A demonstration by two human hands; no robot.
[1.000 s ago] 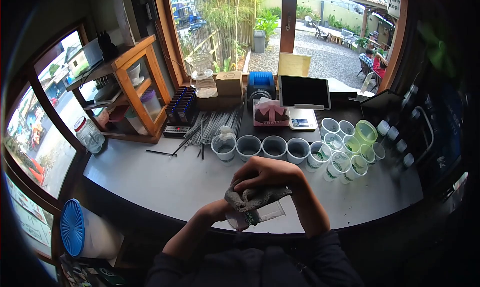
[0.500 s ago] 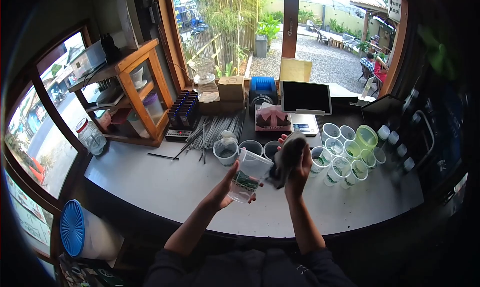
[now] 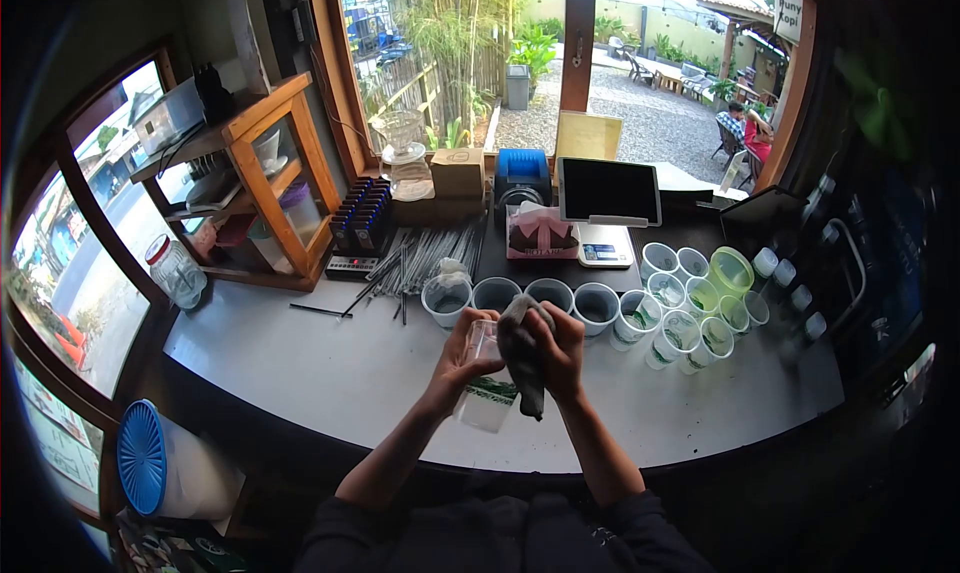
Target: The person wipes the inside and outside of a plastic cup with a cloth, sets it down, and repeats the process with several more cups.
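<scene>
My left hand (image 3: 458, 365) is closed round a clear plastic cup (image 3: 488, 405) with a green printed band, tilted above the counter. In my right hand (image 3: 562, 351) is a bunched dark grey cloth (image 3: 524, 348), pressed against the cup's upper side and hanging down in front of it. Part of the cup is hidden behind the cloth and fingers. Just beyond my hands stands a row of plastic cups (image 3: 596, 307). Farther right, several more clear and greenish cups (image 3: 682, 335) are grouped upright on the counter.
Wrapped straws (image 3: 432, 258) lie in a heap at the back left, near a wooden cabinet (image 3: 262, 188). A tablet (image 3: 610, 191), a pink tissue box (image 3: 541, 235) and a blue-topped device (image 3: 523, 168) line the window side. A blue-lidded container (image 3: 190, 463) stands at lower left.
My right hand has brought the cloth left and down against the cup. The cup is more upright and slightly lower, and my left hand has shifted up towards its top.
</scene>
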